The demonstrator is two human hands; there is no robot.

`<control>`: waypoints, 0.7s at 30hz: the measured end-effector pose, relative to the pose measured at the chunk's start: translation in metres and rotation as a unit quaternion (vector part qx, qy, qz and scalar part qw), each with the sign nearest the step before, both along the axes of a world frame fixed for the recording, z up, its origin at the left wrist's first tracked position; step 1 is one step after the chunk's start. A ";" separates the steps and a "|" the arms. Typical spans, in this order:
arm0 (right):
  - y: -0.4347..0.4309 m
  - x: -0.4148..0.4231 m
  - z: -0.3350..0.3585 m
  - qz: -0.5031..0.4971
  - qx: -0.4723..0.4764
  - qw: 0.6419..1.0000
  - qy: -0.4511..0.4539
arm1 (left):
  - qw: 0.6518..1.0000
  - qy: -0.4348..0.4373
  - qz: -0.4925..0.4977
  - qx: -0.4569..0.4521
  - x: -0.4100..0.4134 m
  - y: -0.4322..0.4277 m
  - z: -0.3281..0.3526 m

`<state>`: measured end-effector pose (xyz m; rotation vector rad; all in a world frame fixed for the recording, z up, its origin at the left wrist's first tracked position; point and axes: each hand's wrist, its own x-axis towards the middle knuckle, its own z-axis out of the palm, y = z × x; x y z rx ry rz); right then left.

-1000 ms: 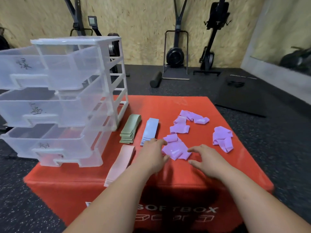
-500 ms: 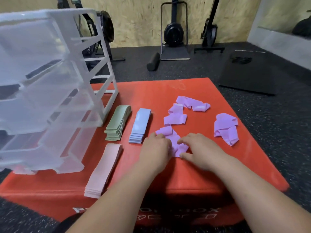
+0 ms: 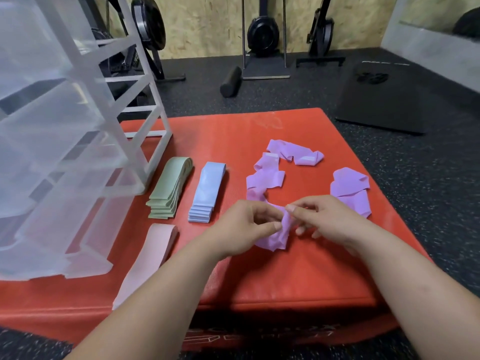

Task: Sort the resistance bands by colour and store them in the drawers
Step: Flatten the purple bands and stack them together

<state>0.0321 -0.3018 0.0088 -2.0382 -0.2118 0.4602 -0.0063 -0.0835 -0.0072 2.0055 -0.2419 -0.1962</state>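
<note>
Purple crumpled elastic band (image 3: 276,233), lifted just above the red padded box (image 3: 298,276), pinched between left hand (image 3: 246,227) and right hand (image 3: 328,220). Risk: thin latex may slip or snap back while being straightened, scattering neighbouring purple bands (image 3: 265,175).

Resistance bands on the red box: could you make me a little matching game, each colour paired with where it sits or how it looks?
Column one:
1. green bands
2. blue bands
3. pink bands
4. purple band

Column two:
A. crumpled, pinched by both hands
B. neat stack right beside the drawer unit
C. flat pile nearest the box's front edge
D. neat stack between green and purple

Pairs: 1-B, 2-D, 3-C, 4-A
</note>
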 end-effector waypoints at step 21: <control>-0.056 0.006 0.002 0.005 -0.216 0.976 -0.029 | 0.935 -0.207 0.117 0.265 0.016 0.019 -0.025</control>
